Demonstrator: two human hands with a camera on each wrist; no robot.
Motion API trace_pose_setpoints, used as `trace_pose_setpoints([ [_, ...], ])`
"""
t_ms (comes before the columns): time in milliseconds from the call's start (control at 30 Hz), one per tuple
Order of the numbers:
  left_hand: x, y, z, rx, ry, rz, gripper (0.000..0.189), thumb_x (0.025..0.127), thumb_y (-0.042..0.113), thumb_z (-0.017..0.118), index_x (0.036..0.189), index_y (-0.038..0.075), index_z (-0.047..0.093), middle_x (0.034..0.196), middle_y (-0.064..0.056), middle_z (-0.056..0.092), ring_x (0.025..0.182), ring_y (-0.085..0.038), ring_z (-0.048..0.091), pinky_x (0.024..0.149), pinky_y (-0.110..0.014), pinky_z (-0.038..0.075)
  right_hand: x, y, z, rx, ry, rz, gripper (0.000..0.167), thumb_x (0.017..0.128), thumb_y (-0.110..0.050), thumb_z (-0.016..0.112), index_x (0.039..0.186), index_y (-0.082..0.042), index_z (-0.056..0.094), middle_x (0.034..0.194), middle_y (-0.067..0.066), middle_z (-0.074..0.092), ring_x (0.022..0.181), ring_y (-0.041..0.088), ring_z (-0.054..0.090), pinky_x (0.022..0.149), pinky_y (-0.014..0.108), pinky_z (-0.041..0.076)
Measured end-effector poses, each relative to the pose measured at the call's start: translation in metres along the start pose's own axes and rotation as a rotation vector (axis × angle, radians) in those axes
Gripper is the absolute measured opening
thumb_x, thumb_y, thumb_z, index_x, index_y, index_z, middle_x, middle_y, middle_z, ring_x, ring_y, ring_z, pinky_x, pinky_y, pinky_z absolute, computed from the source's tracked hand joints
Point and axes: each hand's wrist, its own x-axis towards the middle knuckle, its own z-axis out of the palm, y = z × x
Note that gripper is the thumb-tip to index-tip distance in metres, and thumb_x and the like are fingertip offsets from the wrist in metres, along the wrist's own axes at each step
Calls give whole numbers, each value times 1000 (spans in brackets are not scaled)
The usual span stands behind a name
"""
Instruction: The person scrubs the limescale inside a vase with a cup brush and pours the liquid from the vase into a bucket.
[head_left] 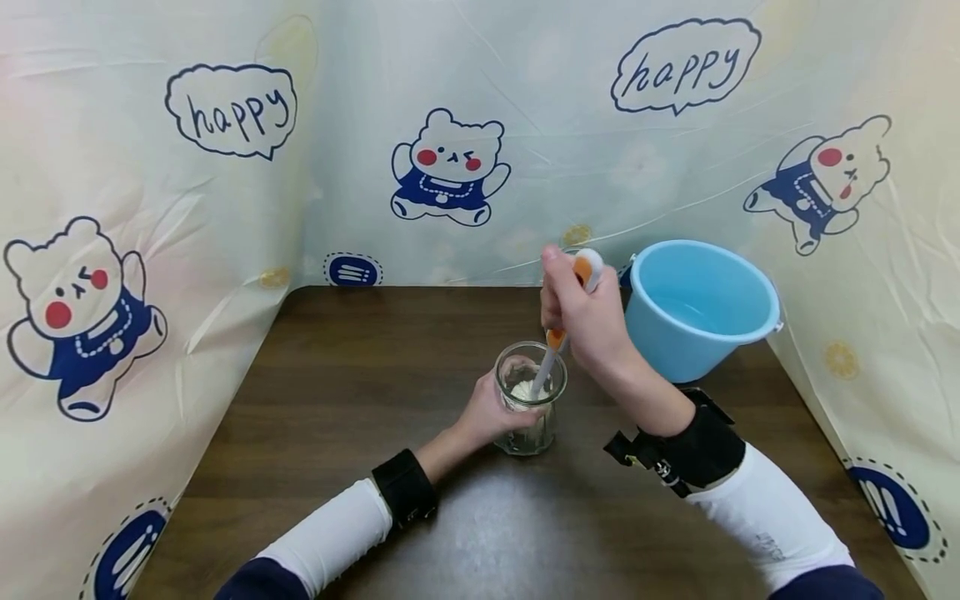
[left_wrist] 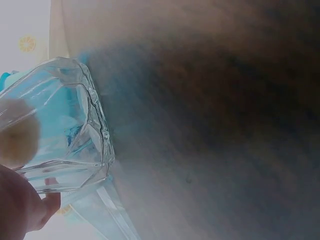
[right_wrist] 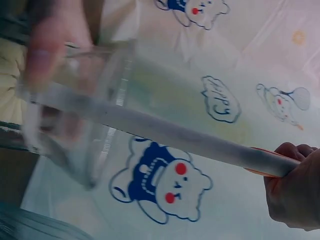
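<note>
My left hand (head_left: 501, 412) grips a clear glass cup (head_left: 525, 447) around its side, tilting it over the table. The cup's faceted base (left_wrist: 95, 130) shows in the left wrist view. My right hand (head_left: 588, 312) holds a cup brush by its white and orange handle (head_left: 546, 367), which slants down into the cup's mouth. Its whitish head (head_left: 522, 389) sits inside the cup, partly hidden by the rim and glass. In the right wrist view, the long handle (right_wrist: 185, 137) runs from my right fingers into the blurred cup.
A light blue bucket (head_left: 697, 333) stands at the back right, beside my right forearm. Behind my right hand, a clear rim (head_left: 573, 249) is partly visible. Patterned cloth (head_left: 450, 250) surrounds the back and sides of the dark wooden table (head_left: 360, 367).
</note>
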Motion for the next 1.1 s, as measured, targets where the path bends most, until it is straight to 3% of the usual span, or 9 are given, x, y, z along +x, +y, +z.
trace_pose_setpoints([
  [133,0,0,1,-5,5,1,67,71,12,90,131,7,60,121,-7,71,111,-24,68,98,-34,54,1,-2,-1,30,18,-7,52,108,-28,56,64,-6,38,52,3,30,42,22,26,43,34,24],
  [300,1,0,1,-18,9,16,65,72,11,90,130,4,60,119,-11,72,110,-41,68,97,-48,56,-4,13,-3,38,40,104,50,110,-24,52,64,-8,40,52,1,33,45,22,29,48,31,29],
  [367,2,-1,0,-18,10,21,64,73,10,89,130,5,60,119,-12,71,110,-44,67,96,-51,56,-4,15,-4,54,46,112,50,110,-24,52,64,-9,40,52,1,32,45,21,28,47,31,28],
  [633,3,-2,-2,18,13,10,66,72,14,89,131,8,61,121,-7,70,109,-21,67,97,-33,54,4,0,-3,133,64,3,53,106,-25,58,60,-12,34,51,0,23,43,18,19,44,33,16],
  [933,1,-3,-2,12,14,-16,67,73,11,91,132,7,59,118,-7,71,107,-20,67,96,-42,55,-8,20,5,66,92,133,50,107,-25,56,63,-10,39,52,-1,31,46,20,28,49,29,27],
  [1100,-1,-3,-1,20,18,-6,67,72,13,91,131,7,60,119,-7,71,108,-18,67,97,-36,54,-4,10,7,126,126,45,52,104,-28,62,61,-11,36,52,-1,25,44,19,22,45,32,19],
])
